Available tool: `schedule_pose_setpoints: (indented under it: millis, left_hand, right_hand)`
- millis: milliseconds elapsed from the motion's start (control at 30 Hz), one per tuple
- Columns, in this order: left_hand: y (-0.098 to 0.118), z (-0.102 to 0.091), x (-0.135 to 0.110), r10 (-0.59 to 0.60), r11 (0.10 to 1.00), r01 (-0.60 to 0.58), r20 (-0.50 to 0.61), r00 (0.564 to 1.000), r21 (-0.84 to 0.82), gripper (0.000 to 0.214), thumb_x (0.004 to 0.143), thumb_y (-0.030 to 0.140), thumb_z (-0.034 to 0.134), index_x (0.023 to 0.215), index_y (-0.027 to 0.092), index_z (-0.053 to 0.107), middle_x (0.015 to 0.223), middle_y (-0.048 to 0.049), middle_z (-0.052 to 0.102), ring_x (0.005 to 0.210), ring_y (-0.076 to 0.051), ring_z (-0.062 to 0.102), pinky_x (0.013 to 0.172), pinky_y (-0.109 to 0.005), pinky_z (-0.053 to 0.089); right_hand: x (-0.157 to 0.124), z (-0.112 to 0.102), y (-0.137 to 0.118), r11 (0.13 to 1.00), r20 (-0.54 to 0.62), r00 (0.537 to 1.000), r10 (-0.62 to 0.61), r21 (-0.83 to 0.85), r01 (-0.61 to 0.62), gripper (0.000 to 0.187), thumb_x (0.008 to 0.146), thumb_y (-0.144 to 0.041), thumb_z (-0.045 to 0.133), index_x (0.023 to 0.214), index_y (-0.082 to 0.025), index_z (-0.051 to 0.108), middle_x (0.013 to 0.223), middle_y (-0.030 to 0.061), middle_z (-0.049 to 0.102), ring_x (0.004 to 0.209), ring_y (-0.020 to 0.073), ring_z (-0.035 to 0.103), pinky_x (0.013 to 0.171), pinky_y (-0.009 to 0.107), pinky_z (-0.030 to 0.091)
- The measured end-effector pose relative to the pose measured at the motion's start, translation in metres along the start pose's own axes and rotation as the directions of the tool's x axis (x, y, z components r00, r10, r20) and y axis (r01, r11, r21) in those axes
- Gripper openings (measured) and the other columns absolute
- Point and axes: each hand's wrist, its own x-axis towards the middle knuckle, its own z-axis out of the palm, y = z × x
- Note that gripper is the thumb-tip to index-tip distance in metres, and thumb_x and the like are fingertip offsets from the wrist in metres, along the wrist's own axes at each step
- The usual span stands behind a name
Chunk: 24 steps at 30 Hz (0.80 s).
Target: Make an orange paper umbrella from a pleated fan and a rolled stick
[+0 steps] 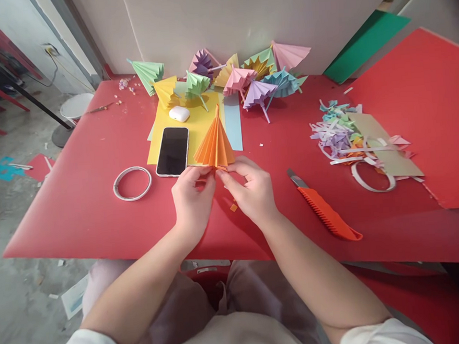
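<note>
An orange pleated paper umbrella [215, 144] is held up in front of me, its narrow tip pointing away and its folds partly spread. My left hand [194, 198] pinches its lower edge from the left. From the right, my right hand [250, 189] grips the same edge between thumb and fingers. What lies right between the fingertips is partly hidden. Small orange paper scraps [233, 208] lie on the table just below the hands. A phone [172, 151] with a dark screen rests close to my left hand, partly on yellow paper [155, 146].
Several finished paper umbrellas [260, 93] stand along the back. An orange utility knife [326, 210] with its blade out lies at right, near shredded paper [337, 135] and a tape ring [373, 177]. Another tape ring [132, 184] and a white earbud case [179, 113] are at left.
</note>
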Motion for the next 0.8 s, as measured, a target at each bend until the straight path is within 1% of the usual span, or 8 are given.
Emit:
schedule_pose_setpoints:
  millis: [133, 233, 367, 467, 600, 700, 800]
  left_hand:
    - [-0.003, 0.001, 0.0, 0.101, 0.992, -0.1, -0.007, 0.995, 0.071, 0.013, 0.074, 0.011, 0.057, 0.075, 0.02, 0.066, 0.076, 0.0003, 0.066, 0.067, -0.01, 0.062, 0.063, -0.021, 0.051]
    - [-0.006, 0.002, -0.001, 0.168, 0.979, -0.166, -0.011, 0.986, 0.116, 0.014, 0.076, 0.011, 0.057, 0.078, 0.02, 0.068, 0.079, -0.0005, 0.067, 0.068, -0.01, 0.062, 0.064, -0.021, 0.052]
    - [-0.009, 0.003, -0.002, 0.218, 0.965, -0.212, -0.025, 0.976, 0.155, 0.016, 0.076, 0.011, 0.057, 0.083, 0.02, 0.069, 0.083, -0.001, 0.071, 0.068, -0.011, 0.064, 0.065, -0.021, 0.054]
    - [-0.011, 0.003, -0.002, 0.245, 0.952, -0.236, -0.027, 0.969, 0.193, 0.018, 0.077, 0.012, 0.058, 0.085, 0.021, 0.07, 0.083, -0.0009, 0.072, 0.069, -0.012, 0.065, 0.064, -0.021, 0.054]
    - [-0.014, 0.004, -0.003, 0.31, 0.929, -0.294, -0.038, 0.95, 0.224, 0.019, 0.078, 0.013, 0.057, 0.087, 0.022, 0.071, 0.083, -0.0011, 0.072, 0.07, -0.013, 0.066, 0.065, -0.023, 0.055]
    - [-0.015, 0.005, -0.003, 0.369, 0.913, -0.352, -0.049, 0.928, 0.206, 0.02, 0.08, 0.013, 0.057, 0.089, 0.022, 0.071, 0.083, -0.0012, 0.072, 0.073, -0.013, 0.067, 0.067, -0.023, 0.055]
    - [-0.015, 0.006, -0.004, 0.409, 0.901, -0.393, -0.065, 0.91, 0.183, 0.021, 0.081, 0.014, 0.056, 0.093, 0.022, 0.071, 0.084, -0.0018, 0.071, 0.074, -0.012, 0.066, 0.064, -0.021, 0.054]
  right_hand:
    - [-0.001, 0.001, 0.0, 0.999, -0.025, 0.999, -0.025, -0.033, 0.024, 0.011, 0.081, -0.026, 0.057, 0.073, -0.023, 0.064, 0.079, 0.0014, 0.064, 0.076, 0.0165, 0.061, 0.069, 0.031, 0.05]
    - [-0.001, 0.002, 0.002, 0.996, -0.049, 0.997, -0.056, -0.072, 0.053, 0.01, 0.081, -0.024, 0.057, 0.073, -0.022, 0.063, 0.077, 0.0014, 0.063, 0.073, 0.0155, 0.061, 0.067, 0.03, 0.05]
    - [0.0, 0.002, 0.004, 0.99, -0.063, 0.992, -0.107, -0.104, 0.1, 0.008, 0.081, -0.022, 0.057, 0.075, -0.021, 0.064, 0.076, 0.0012, 0.064, 0.071, 0.0146, 0.061, 0.063, 0.028, 0.051]
    - [0.0, 0.002, 0.004, 0.988, -0.064, 0.99, -0.122, -0.106, 0.115, 0.008, 0.08, -0.02, 0.057, 0.076, -0.02, 0.064, 0.078, 0.0016, 0.064, 0.072, 0.0142, 0.061, 0.062, 0.027, 0.051]
    - [0.0, 0.002, 0.003, 0.993, -0.058, 0.993, -0.101, -0.075, 0.096, 0.008, 0.081, -0.021, 0.057, 0.077, -0.02, 0.064, 0.08, 0.0019, 0.065, 0.073, 0.0141, 0.062, 0.062, 0.027, 0.053]
    - [-0.001, 0.002, 0.003, 0.998, -0.061, 0.996, -0.059, -0.026, 0.058, 0.008, 0.081, -0.022, 0.057, 0.078, -0.021, 0.064, 0.081, 0.0017, 0.065, 0.073, 0.0144, 0.062, 0.063, 0.028, 0.054]
    - [-0.001, 0.001, 0.003, 1.0, -0.07, 0.997, -0.027, 0.008, 0.028, 0.008, 0.08, -0.024, 0.058, 0.078, -0.021, 0.065, 0.081, 0.0012, 0.065, 0.074, 0.0147, 0.062, 0.064, 0.029, 0.055]
